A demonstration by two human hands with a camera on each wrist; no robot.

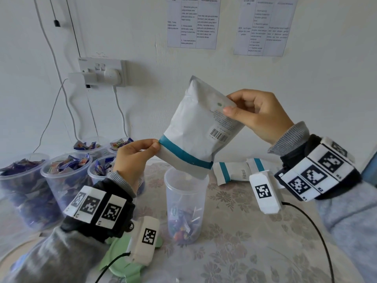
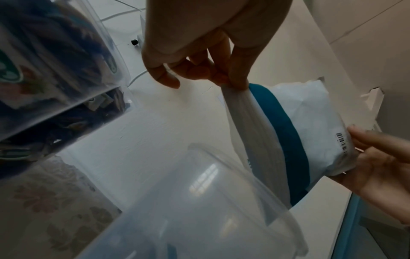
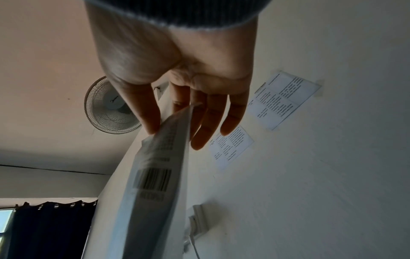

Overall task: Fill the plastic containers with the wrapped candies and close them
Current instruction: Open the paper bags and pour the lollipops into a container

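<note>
Fingers (image 1: 152, 146) of left hand (image 1: 132, 160) pinch the candy bag (image 1: 201, 127) at its lower corner by the teal band; right hand (image 1: 259, 115) grips its upper side, thumb on front. Bag tilted, mouth down just over open container (image 1: 184, 203) w/ a few wrapped candies (image 1: 183, 227) at bottom, on table (image 1: 244, 231). Filled containers (image 1: 65, 176) at left, green lid (image 1: 122, 262) near.

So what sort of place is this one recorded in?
Probably an ordinary room set up for recording tasks, not a factory: a table under a floral-patterned tablecloth, printed white instruction sheets taped to the plain white wall, and a white wall socket with chargers plugged in.
</note>
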